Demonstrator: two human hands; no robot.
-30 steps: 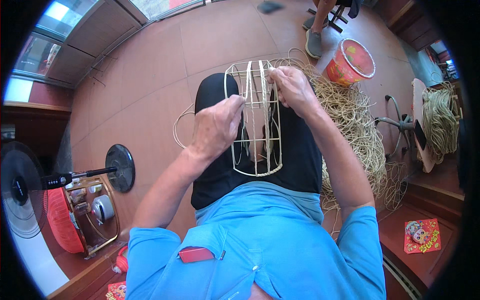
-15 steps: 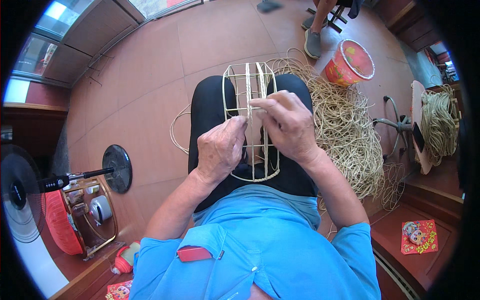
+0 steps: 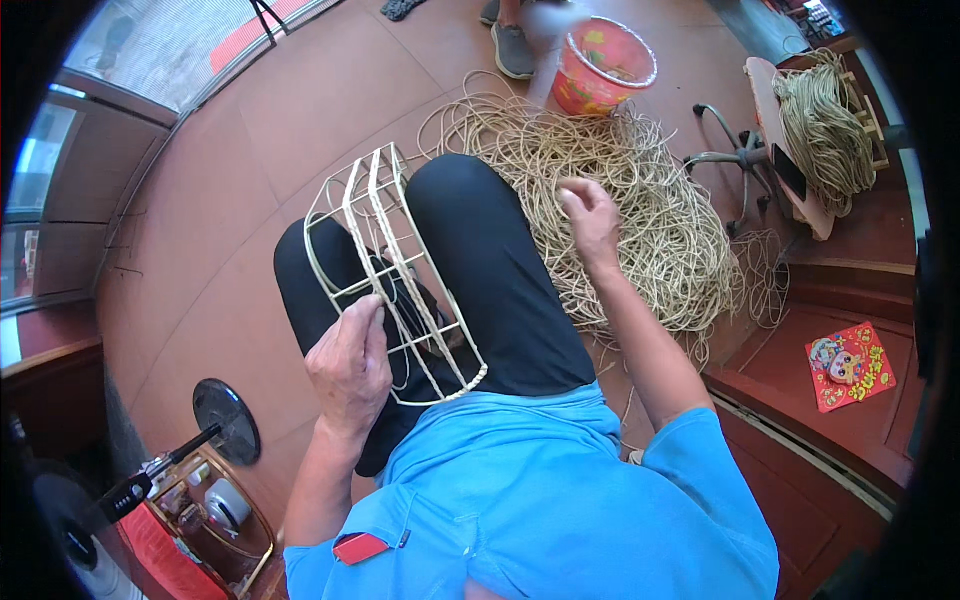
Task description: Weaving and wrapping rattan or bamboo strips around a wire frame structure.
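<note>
A long frame (image 3: 430,315), made of pale thin bars with rounded ends and partly wrapped in cord, rests aslant across my thighs. My left hand (image 3: 350,365) is closed, thumb and fingers pinching the frame's near left side, where a thin strand hangs. To the right, over a big loose heap of pale cord (image 3: 660,250) on the floor, I hold my right hand (image 3: 592,225) away from the frame. Its fingers are curled and pressed together; whether a strand is between them I cannot make out.
A red patterned bucket (image 3: 580,88) stands behind the heap, near another person's shoe (image 3: 512,50). At right, a wheeled chair (image 3: 740,158) carries a cord bundle (image 3: 825,130) and a dark flat device (image 3: 789,172). A fan's round base (image 3: 228,420) stands at left.
My right hand has left the frame and moved right, over the cord heap. My left hand stays at the frame, which now lies tilted to the left. The view has turned rightward.
</note>
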